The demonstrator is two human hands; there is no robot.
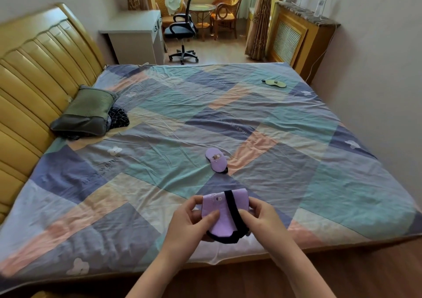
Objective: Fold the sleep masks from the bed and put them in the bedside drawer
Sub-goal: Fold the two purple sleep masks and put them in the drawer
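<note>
Folded purple mask (222, 215) held; flat purple mask (216, 160) mid-bed; green mask (275, 83) far.

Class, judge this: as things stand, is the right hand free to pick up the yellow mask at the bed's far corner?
Probably not: the right hand grips the purple mask, and the yellow mask lies far across the bed.

I am logging a lilac sleep mask (222, 215) with black trim and a black strap, showing a small cartoon print; a second lilac mask (216, 160) is showing the same print, and a third mask (275, 83) is reading pale yellow-green. I am noting the bedsheet (159, 115) showing patchwork blocks of teal, navy, peach and cream with white flowers. I am also recording a mustard-yellow ribbed headboard (34, 69) and an olive-green pillow (86, 110).
</note>
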